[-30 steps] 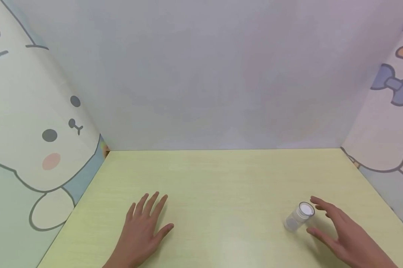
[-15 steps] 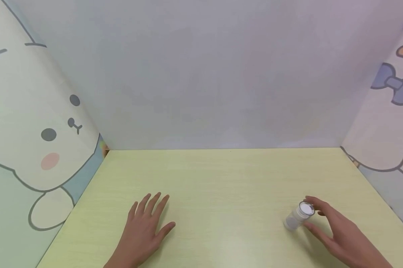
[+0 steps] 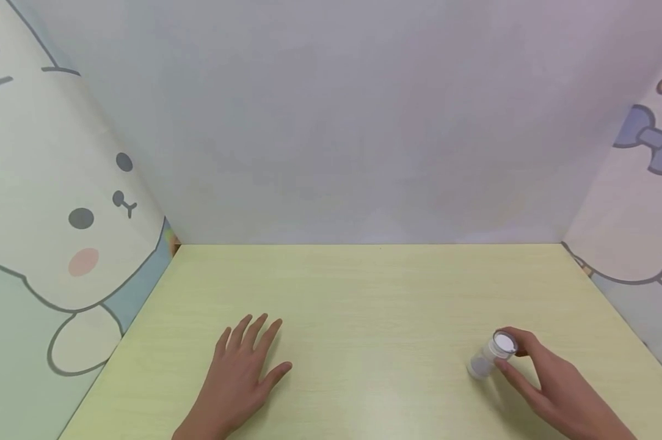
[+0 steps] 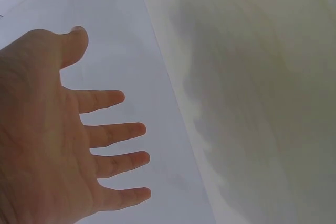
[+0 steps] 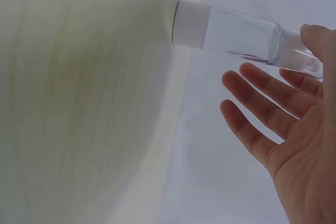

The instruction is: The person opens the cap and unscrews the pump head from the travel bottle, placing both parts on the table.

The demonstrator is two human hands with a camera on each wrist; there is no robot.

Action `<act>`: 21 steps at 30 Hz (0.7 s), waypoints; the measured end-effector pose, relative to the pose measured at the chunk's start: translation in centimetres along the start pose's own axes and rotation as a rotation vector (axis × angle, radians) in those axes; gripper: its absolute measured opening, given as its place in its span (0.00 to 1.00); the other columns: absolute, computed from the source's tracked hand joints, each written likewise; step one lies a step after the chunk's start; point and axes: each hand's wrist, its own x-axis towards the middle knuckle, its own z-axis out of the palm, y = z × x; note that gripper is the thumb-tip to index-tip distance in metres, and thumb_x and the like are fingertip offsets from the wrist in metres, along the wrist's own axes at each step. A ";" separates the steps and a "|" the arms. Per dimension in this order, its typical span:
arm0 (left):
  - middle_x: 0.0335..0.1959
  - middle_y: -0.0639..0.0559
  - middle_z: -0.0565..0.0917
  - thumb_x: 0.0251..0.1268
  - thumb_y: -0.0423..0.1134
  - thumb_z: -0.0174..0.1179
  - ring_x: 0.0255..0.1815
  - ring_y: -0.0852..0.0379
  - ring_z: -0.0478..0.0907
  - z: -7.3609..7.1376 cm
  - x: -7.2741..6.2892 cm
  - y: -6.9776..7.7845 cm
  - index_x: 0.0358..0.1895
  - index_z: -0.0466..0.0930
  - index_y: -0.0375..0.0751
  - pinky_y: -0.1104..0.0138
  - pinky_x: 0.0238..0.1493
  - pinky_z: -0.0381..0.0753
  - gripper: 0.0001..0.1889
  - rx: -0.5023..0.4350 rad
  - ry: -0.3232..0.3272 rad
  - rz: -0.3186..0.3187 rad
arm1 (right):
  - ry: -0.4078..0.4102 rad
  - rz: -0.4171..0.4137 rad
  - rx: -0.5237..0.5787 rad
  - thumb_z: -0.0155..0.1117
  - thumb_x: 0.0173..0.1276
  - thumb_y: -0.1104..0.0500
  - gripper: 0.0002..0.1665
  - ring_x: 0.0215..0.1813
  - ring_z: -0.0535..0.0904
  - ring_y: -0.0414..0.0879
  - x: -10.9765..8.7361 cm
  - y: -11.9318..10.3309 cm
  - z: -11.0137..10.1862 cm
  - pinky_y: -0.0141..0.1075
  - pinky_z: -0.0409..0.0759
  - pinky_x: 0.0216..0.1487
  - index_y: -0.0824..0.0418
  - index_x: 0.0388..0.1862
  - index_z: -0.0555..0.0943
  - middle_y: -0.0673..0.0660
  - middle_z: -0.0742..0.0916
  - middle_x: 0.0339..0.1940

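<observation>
A small clear cylindrical bottle (image 3: 482, 364) stands on the table at the right in the head view. The right wrist view shows its white end (image 5: 190, 24) down at the tabletop and its clear end up. My right hand (image 3: 559, 388) pinches the upper end between thumb and index finger, from the right side. The other fingers (image 5: 254, 100) of that hand spread loosely beside the bottle. On the left, my left hand (image 3: 233, 382) hovers low over the table, palm down, fingers straight and spread, holding nothing.
The pale yellow wooden table (image 3: 364, 318) ends at a plain whitish wall (image 3: 364, 122) behind. Side panels with cartoon animals, a left panel (image 3: 45, 183) and a right panel (image 3: 633, 214), border the tabletop.
My right hand has moved left onto the bottle, its thumb and index finger closing round the upper end. The bottle stands in the same place. My left hand has drifted slightly right.
</observation>
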 end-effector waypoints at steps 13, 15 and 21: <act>0.71 0.44 0.77 0.69 0.65 0.61 0.74 0.37 0.71 -0.1 0.2 0.3 0.74 0.73 0.49 0.36 0.71 0.69 0.36 0.008 -0.020 0.005 | 0.056 -0.032 0.078 0.76 0.65 0.63 0.30 0.47 0.79 0.23 0.0 -0.1 0.4 0.13 0.68 0.46 0.47 0.63 0.74 0.33 0.83 0.46; 0.71 0.43 0.77 0.68 0.65 0.62 0.74 0.36 0.71 0.0 0.2 0.3 0.74 0.73 0.49 0.36 0.71 0.69 0.37 0.002 -0.015 0.007 | 0.055 -0.030 0.075 0.76 0.66 0.63 0.30 0.47 0.79 0.23 0.1 -0.2 0.4 0.13 0.68 0.46 0.48 0.63 0.74 0.33 0.83 0.47; 0.72 0.44 0.77 0.69 0.65 0.62 0.75 0.36 0.70 -0.1 0.4 0.4 0.74 0.73 0.49 0.37 0.71 0.69 0.37 -0.015 -0.024 0.006 | 0.052 -0.044 0.074 0.75 0.66 0.63 0.31 0.47 0.80 0.24 0.3 -0.4 0.5 0.13 0.69 0.48 0.51 0.64 0.74 0.34 0.84 0.47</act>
